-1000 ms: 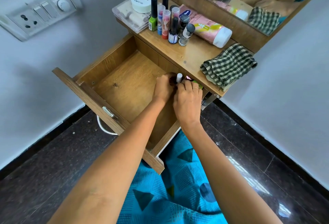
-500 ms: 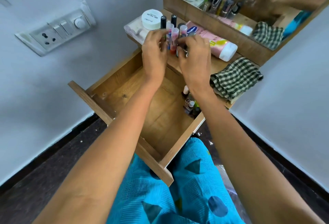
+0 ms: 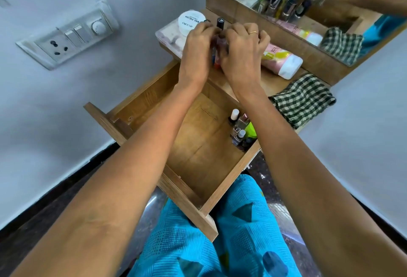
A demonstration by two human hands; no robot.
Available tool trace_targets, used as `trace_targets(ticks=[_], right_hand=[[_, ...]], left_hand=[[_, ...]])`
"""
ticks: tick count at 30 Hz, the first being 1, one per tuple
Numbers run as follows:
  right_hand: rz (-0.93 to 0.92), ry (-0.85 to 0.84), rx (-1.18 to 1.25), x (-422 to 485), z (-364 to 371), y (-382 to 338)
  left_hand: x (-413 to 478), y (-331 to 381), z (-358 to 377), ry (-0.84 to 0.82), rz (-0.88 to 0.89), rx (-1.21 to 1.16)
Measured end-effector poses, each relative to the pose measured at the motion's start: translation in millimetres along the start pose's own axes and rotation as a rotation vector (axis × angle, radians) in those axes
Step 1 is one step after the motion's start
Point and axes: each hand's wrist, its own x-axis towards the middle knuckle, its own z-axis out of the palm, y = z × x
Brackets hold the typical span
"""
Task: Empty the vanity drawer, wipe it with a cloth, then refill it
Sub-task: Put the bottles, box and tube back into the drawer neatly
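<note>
The wooden vanity drawer [image 3: 191, 158] stands pulled out over my lap. Several small nail polish bottles [image 3: 240, 129] sit in its right back corner. On the vanity top, my left hand [image 3: 197, 47] and my right hand [image 3: 242, 50] curl from both sides round a cluster of upright cosmetic tubes and bottles [image 3: 219, 41]. Most of the cluster is hidden by my fingers; a black cap sticks up between the hands. A green checked cloth [image 3: 305, 99] lies folded on the right end of the vanity top.
A white round nail polish remover tub [image 3: 190, 22] rests on a clear flat box [image 3: 169, 36] at the back left. A pink lotion bottle [image 3: 283, 62] lies on its side. The mirror [image 3: 308, 1] leans behind. A switch plate [image 3: 68, 39] is on the left wall.
Both hands left the bottles in the drawer's right back corner, rose to the vanity top and closed round the standing cluster of tubes there.
</note>
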Motion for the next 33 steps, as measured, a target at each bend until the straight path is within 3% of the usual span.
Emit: trace_targets(ticks=[10, 24, 29, 33], right_hand=[[0.03, -0.101, 0.081, 1.5, -8.9, -2.2], [-0.008, -0.045, 0.308, -48.9, -26.9, -9.0], [-0.028, -0.139, 0.293, -75.2, -22.3, -2.6], [-0.12, -0.176, 0.13, -92.4, -6.8, 4.6]], left_hand=[[-2.9, -3.2, -13.4, -0.008, -0.072, -0.012], [-60.4, 1.5, -38.3, -0.049, -0.099, -0.017], [-79.6, -4.6, -26.3, -0.136, -0.144, -0.008], [-90.3, -11.0, -10.9, -0.175, -0.171, -0.024]])
